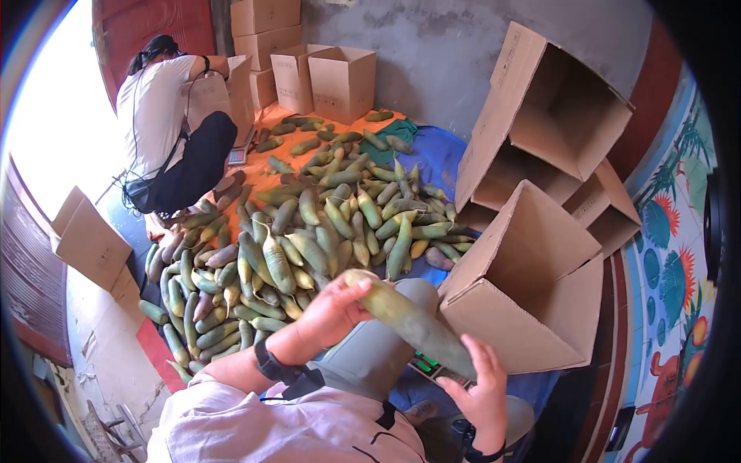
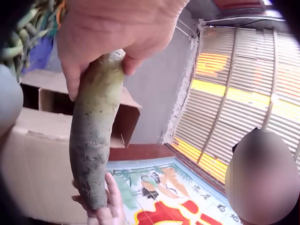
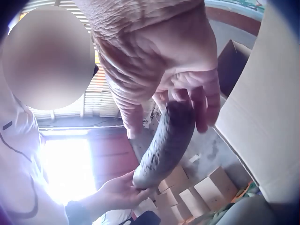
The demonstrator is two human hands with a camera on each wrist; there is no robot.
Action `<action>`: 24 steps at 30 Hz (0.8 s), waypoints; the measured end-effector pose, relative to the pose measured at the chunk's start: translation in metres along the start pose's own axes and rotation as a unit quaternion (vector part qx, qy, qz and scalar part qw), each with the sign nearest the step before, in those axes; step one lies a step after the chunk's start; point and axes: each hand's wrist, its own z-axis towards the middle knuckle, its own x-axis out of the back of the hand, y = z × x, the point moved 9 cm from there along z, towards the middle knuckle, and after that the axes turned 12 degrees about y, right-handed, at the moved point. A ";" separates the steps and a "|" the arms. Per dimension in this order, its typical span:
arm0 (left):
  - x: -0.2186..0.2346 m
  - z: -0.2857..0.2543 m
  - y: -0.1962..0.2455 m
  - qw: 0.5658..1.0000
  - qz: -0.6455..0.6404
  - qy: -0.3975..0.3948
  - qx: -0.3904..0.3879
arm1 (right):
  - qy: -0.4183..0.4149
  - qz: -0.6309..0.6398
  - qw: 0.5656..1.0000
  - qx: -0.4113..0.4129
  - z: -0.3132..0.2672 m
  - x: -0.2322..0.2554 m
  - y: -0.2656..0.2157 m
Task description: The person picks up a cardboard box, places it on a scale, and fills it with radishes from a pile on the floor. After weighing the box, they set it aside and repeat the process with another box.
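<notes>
A long green radish (image 1: 413,324), yellowish at one end and grey with soil at the other, slants across my lap in the head view. My left hand (image 1: 336,309) grips its yellowish end, thumb and fingers on either side in the left wrist view. At the grey end is my right hand (image 1: 480,390). In the right wrist view, the right fingertips touch that radish tip while the thumb stands apart from it. Beneath the radish, a scale (image 1: 426,361) with a lit green display is partly hidden. A large pile of green radishes (image 1: 309,224) lies beyond my knees.
An open cardboard box (image 1: 494,309) stands close on my right, with more boxes (image 1: 540,108) stacked on their sides behind it. At the far left another person (image 1: 162,116) crouches by a box and a scale (image 1: 238,157). Orange and blue sheets (image 1: 444,154) lie under the pile.
</notes>
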 end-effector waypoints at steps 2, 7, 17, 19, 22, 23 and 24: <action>-0.011 0.000 -0.015 0.999 0.009 -0.024 0.023 | -0.012 -0.020 0.998 -0.061 -0.015 -0.001 0.025; -0.014 0.009 -0.030 0.996 0.028 -0.067 0.047 | 0.123 -0.002 0.988 -0.090 -0.024 0.056 0.026; 0.189 0.037 -0.069 0.882 0.415 0.220 0.037 | 0.394 -0.181 0.889 -0.147 -0.016 0.175 0.086; 0.230 0.032 -0.081 0.837 0.487 0.244 0.043 | 0.366 -0.258 0.884 -0.131 -0.004 0.174 0.100; 0.274 0.013 -0.087 0.778 0.560 0.276 0.070 | 0.320 -0.272 0.899 -0.125 0.015 0.161 0.123; 0.278 0.009 -0.087 0.746 0.619 0.238 0.065 | 0.283 -0.257 0.908 -0.172 0.020 0.157 0.138; 0.278 0.006 -0.089 0.708 0.675 0.197 0.061 | 0.277 -0.257 0.909 -0.174 0.025 0.153 0.140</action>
